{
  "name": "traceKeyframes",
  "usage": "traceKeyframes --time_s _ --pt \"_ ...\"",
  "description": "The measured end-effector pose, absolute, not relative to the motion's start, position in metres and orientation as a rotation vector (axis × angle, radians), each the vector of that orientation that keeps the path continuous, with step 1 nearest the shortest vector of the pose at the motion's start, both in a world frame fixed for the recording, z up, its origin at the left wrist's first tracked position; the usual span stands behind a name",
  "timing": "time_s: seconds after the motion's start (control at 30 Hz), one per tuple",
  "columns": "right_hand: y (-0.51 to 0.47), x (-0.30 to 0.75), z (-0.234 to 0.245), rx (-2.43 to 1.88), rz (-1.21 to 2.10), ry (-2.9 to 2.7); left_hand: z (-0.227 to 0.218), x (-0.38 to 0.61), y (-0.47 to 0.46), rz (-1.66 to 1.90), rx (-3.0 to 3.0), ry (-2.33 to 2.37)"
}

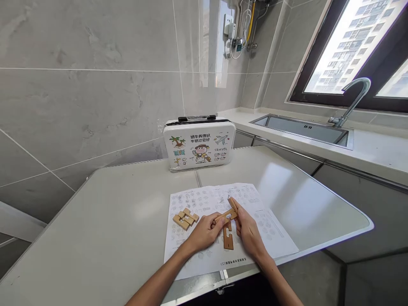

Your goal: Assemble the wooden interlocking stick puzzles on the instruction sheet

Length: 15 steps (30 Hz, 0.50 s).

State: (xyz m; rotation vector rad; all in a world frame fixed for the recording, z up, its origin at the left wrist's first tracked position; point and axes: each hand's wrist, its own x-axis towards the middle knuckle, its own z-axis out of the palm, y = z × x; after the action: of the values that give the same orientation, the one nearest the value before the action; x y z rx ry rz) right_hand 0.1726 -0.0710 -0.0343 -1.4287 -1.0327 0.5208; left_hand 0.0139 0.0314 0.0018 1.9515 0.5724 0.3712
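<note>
Table (121,212) backed at far edge by grey tiled wall (95,97). Sink (296,132) and curved tap (356,103) set in white counter (382,152) beyond right edge. Dark-framed window (342,49) placed above counter; daylight reflected in table near right edge. Socket (227,22) fixed high on wall.

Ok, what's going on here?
A person holds a wooden piece in the left hand and a second piece in the right hand, close together over a printed sheet on the table. A notched piece shows just below; whether it's held is unclear. A cluster of blocks lies on the sheet to the left.
</note>
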Motion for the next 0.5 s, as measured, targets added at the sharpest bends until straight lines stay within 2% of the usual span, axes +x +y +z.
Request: traceKeyframes --time_s 0.17,0.5 --pt "-0.069 0.172 -0.036 -1.447 0.562 -1.082 0.001 0.014 0.031 0.376 1.853 0.554" --pt "-0.070 0.170 -0.035 -1.470 0.395 -1.187 -0.018 0.017 0.035 0.434 1.338 0.448"
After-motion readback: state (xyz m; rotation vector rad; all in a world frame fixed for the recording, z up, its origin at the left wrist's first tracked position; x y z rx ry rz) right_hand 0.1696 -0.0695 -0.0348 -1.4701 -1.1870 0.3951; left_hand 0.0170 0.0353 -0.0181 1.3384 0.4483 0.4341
